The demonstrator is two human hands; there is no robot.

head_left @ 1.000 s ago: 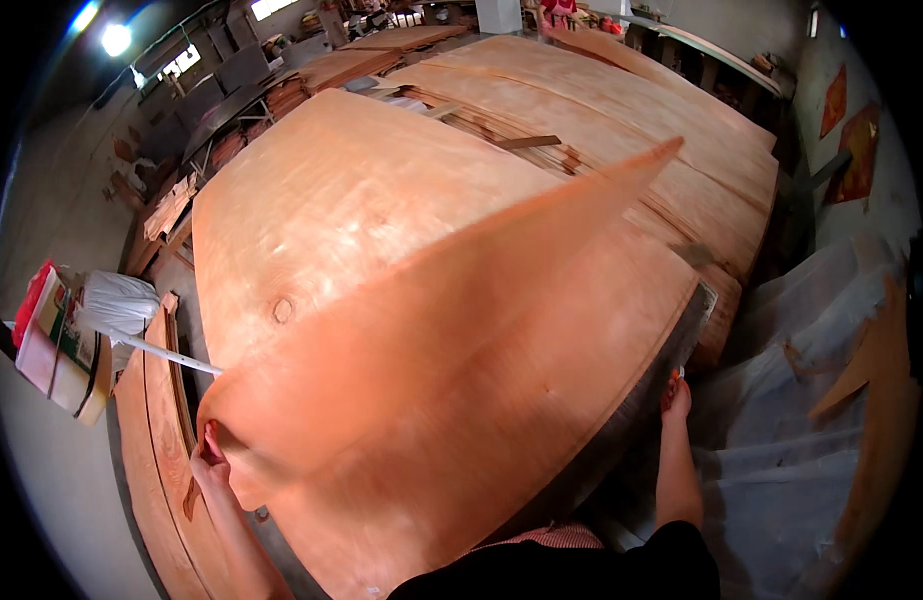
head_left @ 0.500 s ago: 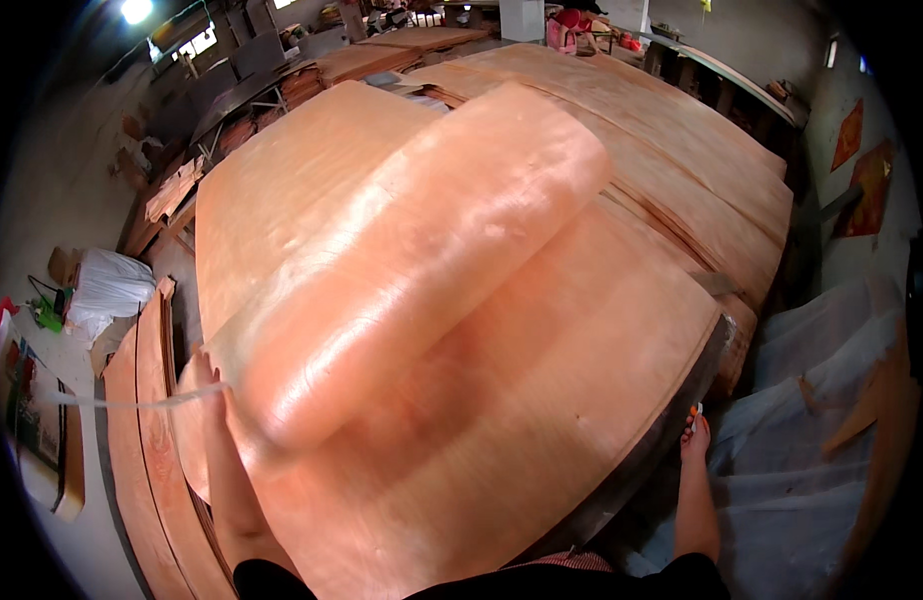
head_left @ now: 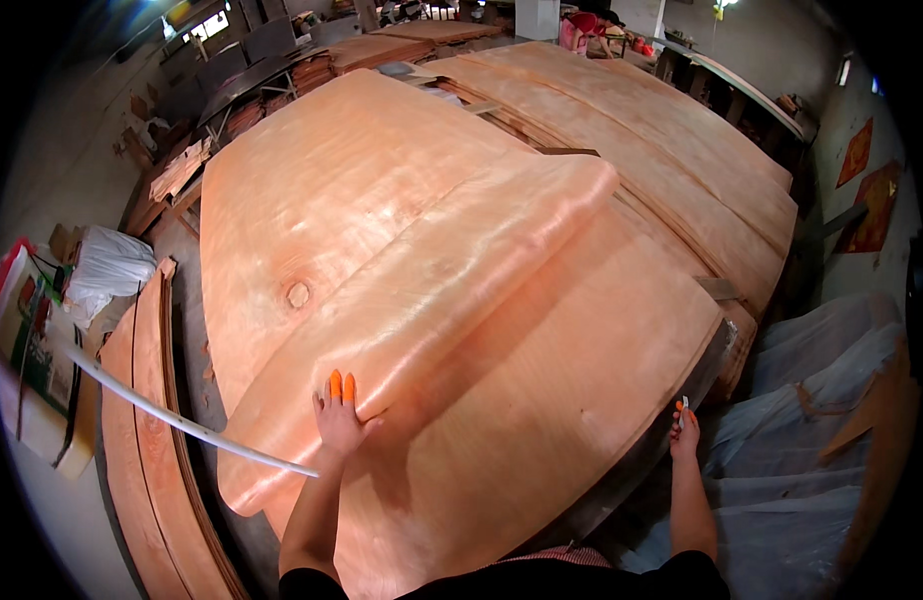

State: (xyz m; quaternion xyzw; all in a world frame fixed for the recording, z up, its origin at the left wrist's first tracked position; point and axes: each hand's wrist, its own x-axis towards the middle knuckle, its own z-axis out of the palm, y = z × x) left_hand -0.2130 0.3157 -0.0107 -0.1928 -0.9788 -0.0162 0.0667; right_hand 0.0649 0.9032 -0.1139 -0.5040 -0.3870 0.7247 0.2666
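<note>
A large, thin sheet of wood veneer [head_left: 282, 230] lies over the stack, its near part bent into a long raised fold. My left hand [head_left: 339, 418] is open on that fold near its left end, fingers stretched forward, with orange covers on two fingertips. Beneath the fold, a flat veneer sheet [head_left: 542, 400] spreads toward me. A curved white strip [head_left: 182, 422] reaches from the left to my left wrist; how it is fixed cannot be made out. Off the stack's right edge, my right hand [head_left: 686, 428] is closed around a small, pale handheld tool [head_left: 685, 404], its kind unclear.
Narrow veneer strips [head_left: 132, 430] are piled at the left, near a white plastic sack [head_left: 112, 275]. Another veneer stack [head_left: 662, 150] stands beyond to the right. Translucent plastic sheeting [head_left: 812, 400] covers something at the right. A person in red [head_left: 584, 30] is at the far back.
The big rolled bulge of veneer has flattened and spread into a lower fold. My left hand has moved right from the sheet's left edge onto it. My right hand has barely shifted.
</note>
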